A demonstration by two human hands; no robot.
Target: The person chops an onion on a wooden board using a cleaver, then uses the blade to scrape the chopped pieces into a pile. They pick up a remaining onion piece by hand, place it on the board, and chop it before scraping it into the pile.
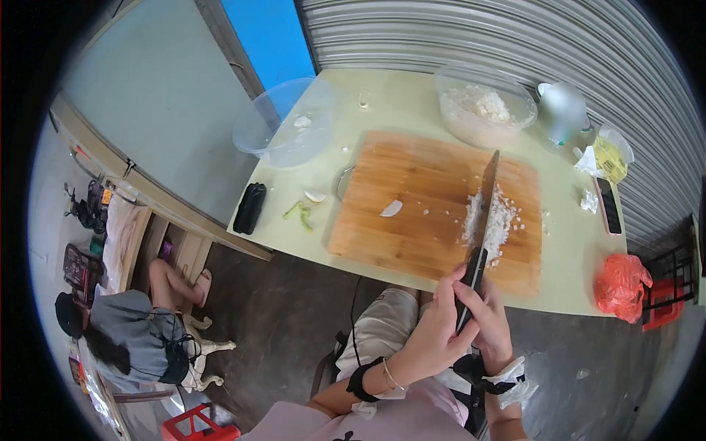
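A long knife (490, 194) with a black handle points away from me over the wooden cutting board (412, 165). Its blade stands on edge within a heap of finely chopped white bits (501, 227) on the board's right side. My right hand (488, 320) is closed around the handle from the right. Against the handle's left side, my left hand (435, 323) is also closed on it, the two hands touching or nearly so. One white slice (391, 209) lies on the board, left of the heap, with a few crumbs between.
At the back stand a clear tub (487, 110) of white chopped pieces and a clear bowl (283, 121). A black case (250, 209), green trimmings (301, 213), a phone (608, 206) and a red bag (622, 287) lie around the table edges. Another person (140, 338) sits at the left.
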